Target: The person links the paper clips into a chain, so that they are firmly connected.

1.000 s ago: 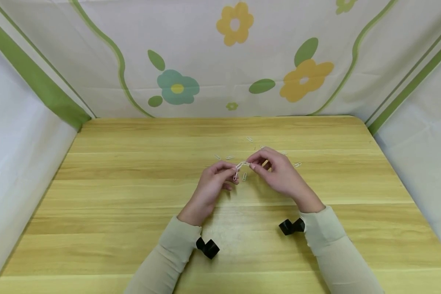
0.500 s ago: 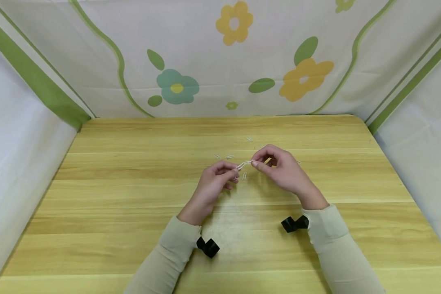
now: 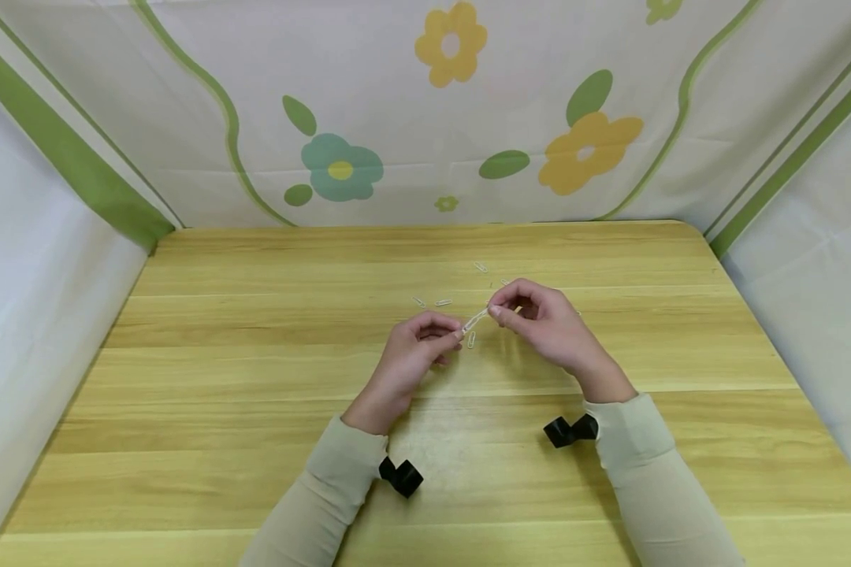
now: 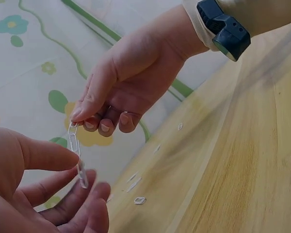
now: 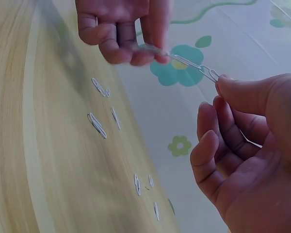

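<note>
A short chain of linked white paper clips stretches between my two hands above the table. My left hand pinches its lower left part between thumb and forefinger, and an end clip sticks out past the thumb in the left wrist view. At the upper right end, my right hand pinches the chain with thumb and forefinger. The chain runs almost straight from hand to hand in the right wrist view. A loose paper clip lies on the wood just below it.
Several more loose white paper clips lie on the wooden table, among them one clip beyond the left hand and another farther back. The right hand partly covers others. A flower-printed cloth hangs behind the table.
My right hand has moved slightly right and away, drawing the chain from a bent shape to nearly straight. The clip that hung by my left fingers is hidden in the head view now.
</note>
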`<act>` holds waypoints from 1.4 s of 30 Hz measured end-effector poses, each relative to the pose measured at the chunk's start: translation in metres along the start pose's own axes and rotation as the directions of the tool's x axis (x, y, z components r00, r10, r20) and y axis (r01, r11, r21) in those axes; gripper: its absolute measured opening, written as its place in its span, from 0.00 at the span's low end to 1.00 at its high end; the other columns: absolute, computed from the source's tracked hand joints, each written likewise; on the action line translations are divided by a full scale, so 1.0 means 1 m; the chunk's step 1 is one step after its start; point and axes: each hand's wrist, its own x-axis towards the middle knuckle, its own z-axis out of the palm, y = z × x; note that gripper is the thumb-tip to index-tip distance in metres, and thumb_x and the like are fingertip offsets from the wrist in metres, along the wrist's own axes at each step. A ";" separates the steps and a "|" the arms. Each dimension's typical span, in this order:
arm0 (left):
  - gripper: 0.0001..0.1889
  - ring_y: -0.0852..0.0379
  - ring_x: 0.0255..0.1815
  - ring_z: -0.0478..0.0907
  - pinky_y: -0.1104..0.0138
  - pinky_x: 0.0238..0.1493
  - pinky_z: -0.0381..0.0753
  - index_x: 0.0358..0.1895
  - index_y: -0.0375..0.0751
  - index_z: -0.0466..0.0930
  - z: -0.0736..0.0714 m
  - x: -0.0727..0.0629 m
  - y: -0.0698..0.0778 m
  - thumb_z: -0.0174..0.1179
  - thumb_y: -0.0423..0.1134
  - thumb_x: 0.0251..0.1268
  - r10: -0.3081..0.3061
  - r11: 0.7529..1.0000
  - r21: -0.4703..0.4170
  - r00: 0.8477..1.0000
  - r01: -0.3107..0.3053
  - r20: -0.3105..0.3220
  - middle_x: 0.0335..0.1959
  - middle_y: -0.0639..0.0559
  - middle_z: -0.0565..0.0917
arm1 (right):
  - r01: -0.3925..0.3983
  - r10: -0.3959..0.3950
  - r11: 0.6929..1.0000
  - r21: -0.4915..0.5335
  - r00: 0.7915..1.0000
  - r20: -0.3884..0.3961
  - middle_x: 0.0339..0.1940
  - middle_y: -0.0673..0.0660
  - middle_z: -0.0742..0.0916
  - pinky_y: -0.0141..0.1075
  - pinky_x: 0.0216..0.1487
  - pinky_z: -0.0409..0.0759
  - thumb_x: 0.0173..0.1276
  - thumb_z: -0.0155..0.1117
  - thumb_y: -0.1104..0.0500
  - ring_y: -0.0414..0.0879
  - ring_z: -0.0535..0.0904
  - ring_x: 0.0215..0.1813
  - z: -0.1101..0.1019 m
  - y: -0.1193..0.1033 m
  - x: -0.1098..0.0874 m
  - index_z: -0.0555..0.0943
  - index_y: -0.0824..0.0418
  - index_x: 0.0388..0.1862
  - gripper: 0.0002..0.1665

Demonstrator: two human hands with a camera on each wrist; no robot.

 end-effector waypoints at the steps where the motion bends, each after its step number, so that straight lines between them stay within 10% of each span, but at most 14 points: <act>1: 0.09 0.51 0.49 0.85 0.62 0.49 0.83 0.53 0.40 0.88 0.000 0.000 0.000 0.69 0.36 0.75 0.003 1.000 0.013 1.000 -0.003 -0.004 0.47 0.51 0.88 | 0.003 -0.003 1.000 -0.007 1.000 0.003 0.43 0.59 0.86 0.33 0.43 0.81 0.80 0.68 0.56 0.56 0.82 0.46 0.000 0.000 0.000 0.85 0.61 0.50 0.09; 10: 0.13 0.52 0.65 0.83 0.51 0.68 0.80 0.58 0.48 0.89 0.002 -0.001 -0.002 0.69 0.45 0.75 0.063 0.990 0.128 0.998 -0.060 -0.016 0.60 0.52 0.88 | 0.037 -0.034 0.996 -0.077 0.999 0.035 0.44 0.56 0.87 0.33 0.44 0.79 0.80 0.69 0.55 0.50 0.80 0.46 0.009 -0.002 0.000 0.87 0.57 0.48 0.08; 22: 0.11 0.41 0.53 0.86 0.58 0.51 0.85 0.53 0.39 0.89 0.004 -0.002 -0.001 0.66 0.41 0.79 0.086 0.991 0.106 0.996 -0.086 0.003 0.48 0.42 0.92 | 0.011 -0.009 0.995 -0.095 1.000 0.019 0.44 0.55 0.88 0.36 0.43 0.80 0.78 0.71 0.52 0.50 0.81 0.44 0.016 0.003 0.002 0.88 0.55 0.48 0.08; 42: 0.12 0.55 0.45 0.88 0.62 0.48 0.83 0.55 0.35 0.87 0.000 -0.002 0.000 0.65 0.40 0.80 0.061 0.998 0.015 0.998 -0.061 -0.023 0.45 0.44 0.92 | 0.022 -0.001 0.907 -0.421 0.999 0.049 0.40 0.56 0.85 0.38 0.43 0.77 0.69 0.78 0.60 0.46 0.78 0.39 0.038 0.018 0.006 0.88 0.61 0.51 0.14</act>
